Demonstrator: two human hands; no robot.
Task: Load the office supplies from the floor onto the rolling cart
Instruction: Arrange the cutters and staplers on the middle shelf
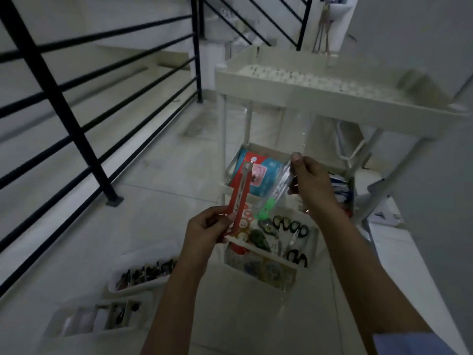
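My left hand [207, 228] grips the lower end of a long red packaged item [242, 198], held upright over the floor. My right hand [311, 184] pinches a clear plastic packet [282, 180] with a green piece inside, just in front of the cart. The white rolling cart [302, 98] stands ahead; its perforated top tray holds nothing I can see, and a lower shelf [252, 149] carries a blue and red pack [263, 172]. Below my hands a white bin [289, 258] on the floor holds black-handled scissors [290, 226] and tape.
Two more white organiser trays [133, 270] [97, 319] with small supplies lie on the tiled floor at lower left. A black stair railing [84, 139] runs along the left. A white wall is on the right, and stairs rise behind the cart.
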